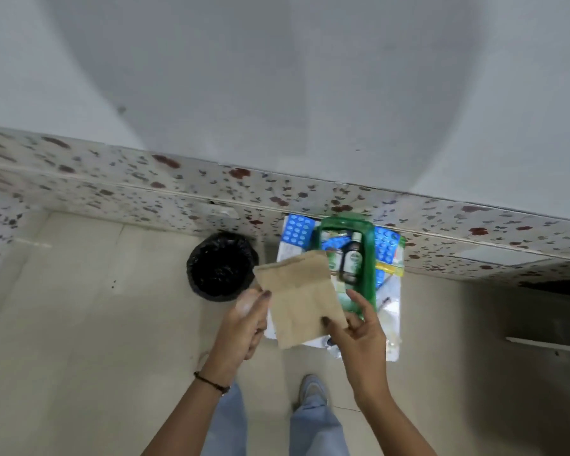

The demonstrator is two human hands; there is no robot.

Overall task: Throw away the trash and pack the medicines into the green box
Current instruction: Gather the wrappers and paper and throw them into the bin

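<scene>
We held a brown paper bag (300, 299) between both hands. Our right hand (359, 327) pinched its lower right corner, thumb on top, the other fingers spread loosely. Our left hand (246, 324) was curled, thumb tip against the bag's left edge. The green box (371, 258), holding a dark bottle (352, 258), lay just beyond the bag. The black-lined bin (221, 266) stood left of it on the floor (79, 324).

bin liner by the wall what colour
Black, a glossy bin liner, seen in the head view.
</scene>
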